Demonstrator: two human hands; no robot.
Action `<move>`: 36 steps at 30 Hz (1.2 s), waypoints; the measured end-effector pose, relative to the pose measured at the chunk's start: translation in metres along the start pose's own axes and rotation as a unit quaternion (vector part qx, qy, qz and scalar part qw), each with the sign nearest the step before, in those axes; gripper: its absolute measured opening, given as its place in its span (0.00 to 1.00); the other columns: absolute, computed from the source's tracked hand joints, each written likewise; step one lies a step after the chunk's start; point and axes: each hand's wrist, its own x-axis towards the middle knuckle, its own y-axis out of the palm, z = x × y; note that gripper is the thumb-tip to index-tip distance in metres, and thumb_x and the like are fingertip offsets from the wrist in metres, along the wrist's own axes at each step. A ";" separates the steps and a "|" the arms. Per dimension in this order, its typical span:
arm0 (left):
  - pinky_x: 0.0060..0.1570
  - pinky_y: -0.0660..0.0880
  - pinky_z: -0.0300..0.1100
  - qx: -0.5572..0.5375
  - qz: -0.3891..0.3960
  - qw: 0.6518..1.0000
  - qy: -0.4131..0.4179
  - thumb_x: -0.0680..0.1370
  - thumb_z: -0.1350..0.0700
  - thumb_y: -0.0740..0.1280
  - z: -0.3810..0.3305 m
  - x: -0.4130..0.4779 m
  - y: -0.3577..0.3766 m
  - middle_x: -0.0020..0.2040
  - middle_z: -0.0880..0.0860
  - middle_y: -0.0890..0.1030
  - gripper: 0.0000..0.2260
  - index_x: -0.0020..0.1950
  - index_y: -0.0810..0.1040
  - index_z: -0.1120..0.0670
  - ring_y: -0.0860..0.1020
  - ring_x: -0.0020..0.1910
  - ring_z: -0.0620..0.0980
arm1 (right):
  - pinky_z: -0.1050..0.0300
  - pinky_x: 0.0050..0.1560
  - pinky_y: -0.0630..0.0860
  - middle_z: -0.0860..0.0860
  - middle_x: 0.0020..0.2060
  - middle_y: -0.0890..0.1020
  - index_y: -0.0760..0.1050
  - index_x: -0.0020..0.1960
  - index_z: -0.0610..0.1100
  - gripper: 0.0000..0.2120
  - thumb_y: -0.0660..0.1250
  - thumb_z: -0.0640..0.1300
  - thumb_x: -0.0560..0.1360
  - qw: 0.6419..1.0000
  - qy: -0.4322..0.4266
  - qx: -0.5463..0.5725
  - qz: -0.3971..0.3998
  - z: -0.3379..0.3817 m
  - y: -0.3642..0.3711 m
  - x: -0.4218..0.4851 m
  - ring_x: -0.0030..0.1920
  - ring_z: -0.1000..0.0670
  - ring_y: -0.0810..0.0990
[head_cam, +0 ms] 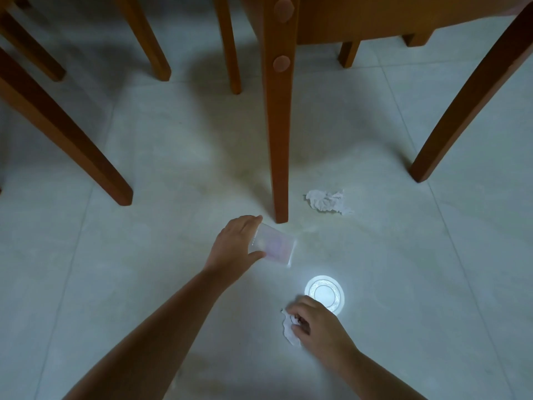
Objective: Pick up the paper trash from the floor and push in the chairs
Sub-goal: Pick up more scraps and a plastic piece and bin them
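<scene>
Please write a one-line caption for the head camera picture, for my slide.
Left hand holds a clear cup on its side; right hand gathers crumpled paper, another paper wad beside a chair leg.

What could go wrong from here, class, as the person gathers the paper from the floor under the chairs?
1. The left hand holds a clear plastic cup tipped sideways; anything inside might spill.
2. The crumpled paper beside the chair leg could be overlooked in the dim light.
3. The right hand pinches a paper scrap loosely; it may drop.

L grip (235, 243) clasped, R grip (315, 321) pinched
</scene>
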 end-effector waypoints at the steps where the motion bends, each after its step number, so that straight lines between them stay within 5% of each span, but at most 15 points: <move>1: 0.67 0.60 0.43 0.000 0.000 1.000 -0.001 0.72 0.53 0.71 0.001 -0.002 -0.001 0.70 0.54 0.69 0.30 0.72 0.64 0.56 0.65 0.68 0.52 | 0.74 0.44 0.65 0.54 0.47 0.77 0.77 0.49 0.45 0.11 0.61 0.39 0.69 1.000 0.003 0.002 -0.002 -0.001 0.001 0.000 0.45 0.59 0.73; 11: 0.54 0.70 0.43 -0.020 -0.041 0.998 -0.034 0.67 0.54 0.76 0.008 -0.026 0.001 0.60 0.55 0.76 0.27 0.63 0.73 0.58 0.73 0.57 0.54 | 0.71 0.34 0.64 0.59 0.31 0.72 0.70 0.34 0.42 0.05 0.62 0.33 0.64 0.995 0.049 0.069 -0.053 0.006 0.000 0.004 0.34 0.61 0.71; 16: 0.48 0.70 0.41 -0.050 -0.096 0.992 -0.069 0.64 0.54 0.78 0.013 -0.038 -0.006 0.55 0.55 0.77 0.26 0.59 0.76 0.59 0.76 0.53 0.55 | 0.71 0.37 0.67 0.56 0.32 0.76 0.73 0.35 0.47 0.11 0.64 0.31 0.65 0.986 0.096 0.100 -0.095 0.012 -0.013 0.004 0.36 0.60 0.74; 19: 0.48 0.70 0.41 -0.068 -0.128 0.985 -0.090 0.64 0.54 0.78 0.015 -0.047 -0.015 0.54 0.56 0.77 0.26 0.58 0.76 0.59 0.76 0.52 0.55 | 0.58 0.41 0.76 0.50 0.37 0.80 0.76 0.39 0.48 0.11 0.66 0.33 0.68 0.981 0.094 0.130 -0.111 0.021 -0.024 0.010 0.37 0.54 0.79; 23: 0.49 0.70 0.42 -0.078 -0.155 0.979 -0.103 0.64 0.54 0.79 0.021 -0.065 -0.028 0.53 0.57 0.78 0.26 0.58 0.76 0.60 0.77 0.51 0.56 | 0.72 0.38 0.70 0.54 0.37 0.79 0.74 0.38 0.52 0.13 0.68 0.33 0.71 0.980 0.086 0.124 -0.131 0.051 -0.040 0.023 0.39 0.56 0.78; 36: 0.47 0.69 0.40 -0.165 -0.317 0.893 -0.274 0.63 0.54 0.79 0.027 -0.144 -0.125 0.53 0.52 0.76 0.28 0.60 0.75 0.57 0.75 0.49 0.50 | 0.72 0.37 0.69 0.47 0.37 0.80 0.77 0.41 0.46 0.08 0.69 0.33 0.69 0.978 -0.017 0.128 -0.163 0.200 -0.077 0.065 0.36 0.53 0.76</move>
